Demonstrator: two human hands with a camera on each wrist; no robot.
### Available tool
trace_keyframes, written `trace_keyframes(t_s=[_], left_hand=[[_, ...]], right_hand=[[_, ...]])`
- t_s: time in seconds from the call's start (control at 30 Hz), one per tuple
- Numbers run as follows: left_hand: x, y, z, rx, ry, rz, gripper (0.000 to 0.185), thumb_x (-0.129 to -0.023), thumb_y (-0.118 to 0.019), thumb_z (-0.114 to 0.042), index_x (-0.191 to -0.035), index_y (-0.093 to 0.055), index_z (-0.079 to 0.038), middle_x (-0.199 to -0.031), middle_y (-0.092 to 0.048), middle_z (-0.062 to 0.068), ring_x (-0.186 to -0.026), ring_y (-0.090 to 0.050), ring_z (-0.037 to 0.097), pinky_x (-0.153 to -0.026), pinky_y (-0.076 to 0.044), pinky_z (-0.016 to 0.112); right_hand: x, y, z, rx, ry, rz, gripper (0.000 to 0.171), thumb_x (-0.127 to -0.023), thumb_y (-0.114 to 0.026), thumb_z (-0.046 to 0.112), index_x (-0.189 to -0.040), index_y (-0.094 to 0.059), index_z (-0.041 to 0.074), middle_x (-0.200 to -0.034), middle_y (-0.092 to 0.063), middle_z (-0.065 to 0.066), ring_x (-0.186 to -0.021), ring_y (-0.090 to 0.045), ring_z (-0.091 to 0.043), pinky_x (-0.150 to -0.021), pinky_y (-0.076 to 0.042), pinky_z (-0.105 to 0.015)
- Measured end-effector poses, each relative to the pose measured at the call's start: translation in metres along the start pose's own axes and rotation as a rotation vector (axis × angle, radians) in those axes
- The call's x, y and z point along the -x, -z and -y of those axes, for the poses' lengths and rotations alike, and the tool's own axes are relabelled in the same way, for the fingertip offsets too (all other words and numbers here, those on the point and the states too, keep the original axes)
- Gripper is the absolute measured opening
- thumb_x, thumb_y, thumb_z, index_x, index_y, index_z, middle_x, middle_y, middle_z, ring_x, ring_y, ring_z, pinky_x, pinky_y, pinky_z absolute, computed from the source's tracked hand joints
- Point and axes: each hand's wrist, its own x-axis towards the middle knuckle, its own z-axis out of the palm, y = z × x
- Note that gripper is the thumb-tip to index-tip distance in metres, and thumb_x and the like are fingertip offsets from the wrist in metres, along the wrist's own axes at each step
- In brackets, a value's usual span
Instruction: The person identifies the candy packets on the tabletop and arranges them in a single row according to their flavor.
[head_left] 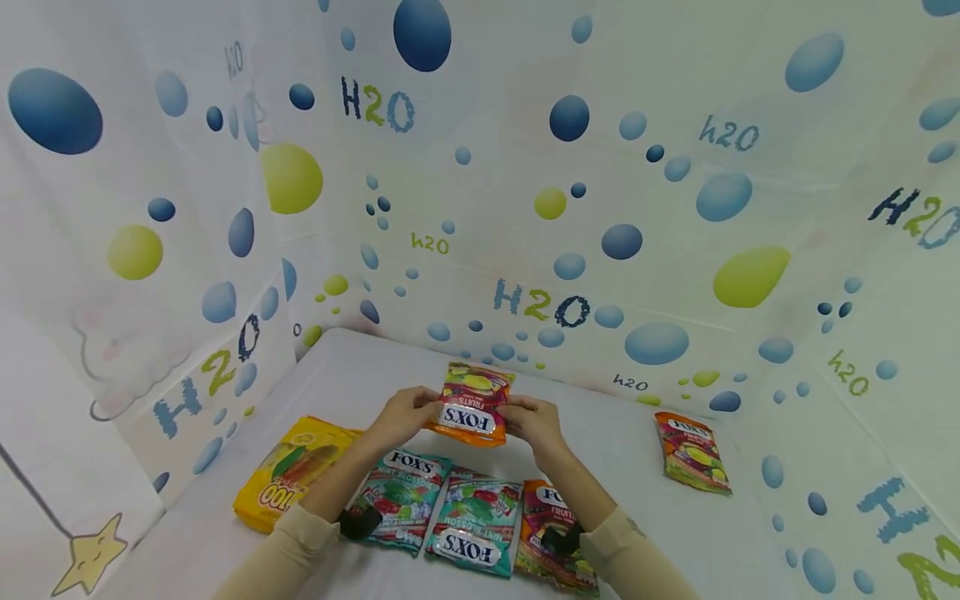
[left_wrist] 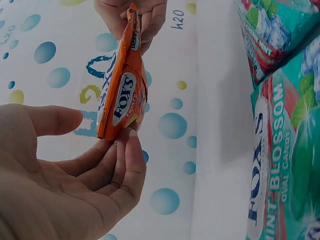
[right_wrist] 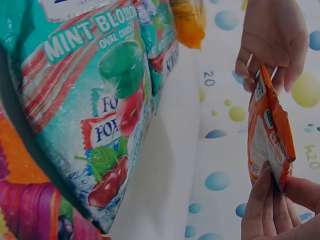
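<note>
Here, working from my left, a yellow bag (head_left: pixel 288 471) lay flat on the counter (head_left: pixel 352 375) at about eight o'clock from my hands, and beside it a row of three packs ran under my forearms: two teal mint packs (head_left: pixel 397 496) (head_left: pixel 474 523) and a darker fruit pack (head_left: pixel 551 533).

My left hand (head_left: pixel 401 414) sat at nine o'clock from the orange Fox's packet (head_left: pixel 472 404). Its fingertips (left_wrist: pixel 131 142) pinched the packet's near edge, thumb stretched out and the other fingers only lightly bent, so the grip was a light nip rather than a full clasp.

The packet itself hung between both hands, raised off the counter, well beyond the row of packs. Seen from above, its printed face was turned toward me with the name upside down and its long axis ran from twelve to six, while my two hands took it across the short way, at nine and three. Neither hand was nearer; each held one side edge.

My right hand (head_left: pixel 534 422) sat at three o'clock, fingers (right_wrist: pixel 265 197) curled and pinching the opposite seam.

Farther right, at about four o'clock, another orange fruit pack (head_left: pixel 692 452) lay alone, well apart from the rest.
</note>
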Motion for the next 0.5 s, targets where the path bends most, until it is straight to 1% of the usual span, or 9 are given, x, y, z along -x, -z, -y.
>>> trace_keyframes(t_s=[0.2, 0.33, 0.5], left_hand=[[0.004, -0.01, 0.0, 0.028, -0.011, 0.012, 0.036, -0.105, -0.063, -0.027, -0.128, -0.069, -0.001, -0.116, -0.072, 0.011, -0.104, -0.066, 0.025, -0.095, -0.057, 0.046], [0.006, -0.017, 0.0, 0.052, -0.015, 0.02, 0.034, -0.105, -0.063, -0.027, -0.127, -0.069, -0.002, -0.117, -0.073, 0.01, -0.105, -0.067, 0.023, -0.092, -0.058, 0.045], [0.011, -0.025, 0.0, 0.069, -0.027, 0.021, 0.033, -0.105, -0.062, -0.025, -0.126, -0.069, 0.0, -0.118, -0.072, 0.012, -0.107, -0.067, 0.026, -0.09, -0.059, 0.046]], right_hand=[[0.006, 0.01, -0.004, 0.014, 0.0, -0.009, 0.037, -0.094, -0.079, 0.019, -0.122, -0.072, -0.004, -0.115, -0.075, -0.019, -0.096, -0.076, -0.025, -0.087, -0.062, -0.036], [0.01, 0.016, -0.007, 0.03, -0.01, -0.027, 0.04, -0.095, -0.079, 0.022, -0.124, -0.071, -0.004, -0.118, -0.073, -0.019, -0.098, -0.075, -0.026, -0.088, -0.062, -0.037], [0.017, 0.021, -0.011, 0.034, -0.014, -0.035, 0.042, -0.095, -0.078, 0.022, -0.126, -0.07, -0.004, -0.12, -0.073, -0.019, -0.1, -0.075, -0.026, -0.088, -0.062, -0.037]])
